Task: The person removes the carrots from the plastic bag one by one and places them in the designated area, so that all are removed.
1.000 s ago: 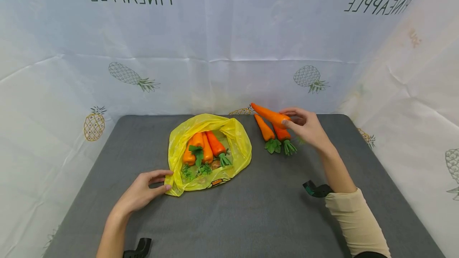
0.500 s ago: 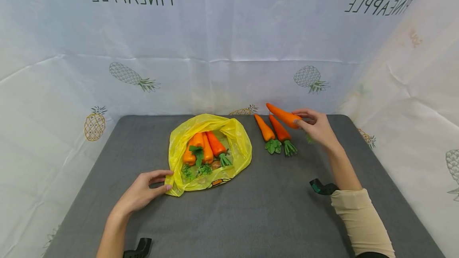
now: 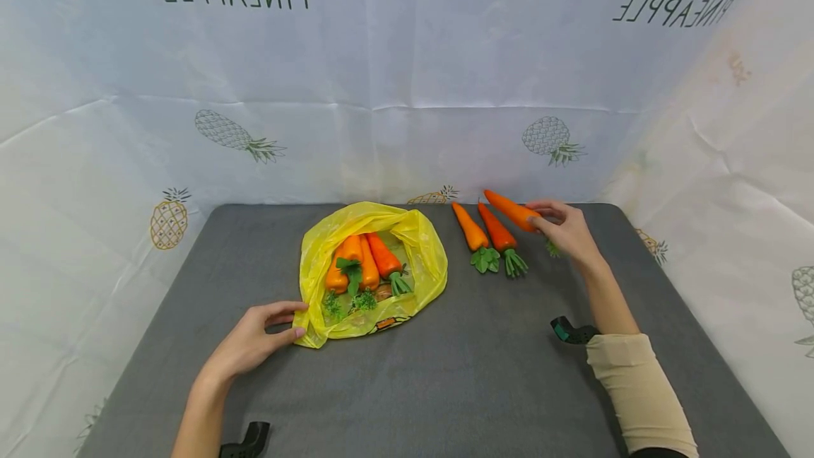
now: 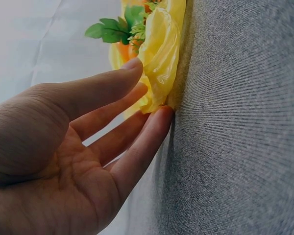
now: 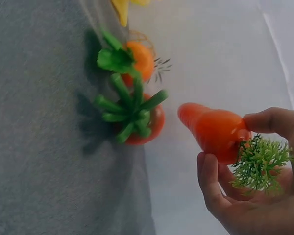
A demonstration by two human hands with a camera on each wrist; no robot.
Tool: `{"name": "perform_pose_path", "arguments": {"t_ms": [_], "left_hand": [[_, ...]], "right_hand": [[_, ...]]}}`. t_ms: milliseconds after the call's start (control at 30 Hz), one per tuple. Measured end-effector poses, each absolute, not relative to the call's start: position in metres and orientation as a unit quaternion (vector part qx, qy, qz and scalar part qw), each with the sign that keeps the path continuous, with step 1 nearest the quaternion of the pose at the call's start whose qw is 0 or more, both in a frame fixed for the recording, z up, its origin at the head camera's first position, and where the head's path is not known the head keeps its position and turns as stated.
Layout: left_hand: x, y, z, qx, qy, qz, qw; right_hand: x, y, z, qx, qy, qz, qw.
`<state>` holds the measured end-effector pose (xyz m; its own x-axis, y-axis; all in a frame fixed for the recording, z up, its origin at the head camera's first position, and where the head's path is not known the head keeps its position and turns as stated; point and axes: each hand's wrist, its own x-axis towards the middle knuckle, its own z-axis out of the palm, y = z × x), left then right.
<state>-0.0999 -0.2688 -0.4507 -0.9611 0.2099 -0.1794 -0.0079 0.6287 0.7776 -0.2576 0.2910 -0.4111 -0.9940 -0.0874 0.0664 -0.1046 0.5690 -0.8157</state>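
Yellow bag (image 3: pixel 432 260), one; loose carrots (image 3: pixel 472 228), two; held carrot (image 3: pixel 511 210), one.
Left hand (image 3: pixel 250 338), fingers apart, touches the bag's near-left edge; right hand (image 3: pixel 566 228) pinches the held carrot, right of the bag, past the loose pair. Table (image 3: pixel 470 380) stretches wide before the bag.

Glossy plastic bag (image 3: pixel 434 260), smooth shiny carrot (image 5: pixel 216 132), matt cloth (image 4: pixel 240 122)

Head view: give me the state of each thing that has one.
Yellow bag, mouth open, vegetables inside
Held carrot, raised off the table
Leaf-topped carrot, lying on the table
Redder carrot, lying beside it
Right hand, gripping the held carrot
Left hand, touching the bag's near-left edge
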Motion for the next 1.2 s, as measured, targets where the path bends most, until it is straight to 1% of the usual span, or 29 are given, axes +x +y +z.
{"name": "perform_pose_path", "arguments": {"t_ms": [667, 933, 1200], "left_hand": [[-0.100, -0.268, -0.453, 0.051, 0.895, 0.426, 0.121], [-0.100, -0.267, -0.452, 0.051, 0.895, 0.425, 0.121], [-0.100, -0.267, -0.451, 0.054, 0.895, 0.426, 0.123]], "right_hand": [[-0.268, 0.309, -0.447, 0.014, -0.890, 0.455, -0.028], [-0.272, 0.315, -0.461, 0.018, -0.885, 0.464, -0.033], [-0.273, 0.316, -0.466, 0.017, -0.881, 0.471, -0.047]]}}
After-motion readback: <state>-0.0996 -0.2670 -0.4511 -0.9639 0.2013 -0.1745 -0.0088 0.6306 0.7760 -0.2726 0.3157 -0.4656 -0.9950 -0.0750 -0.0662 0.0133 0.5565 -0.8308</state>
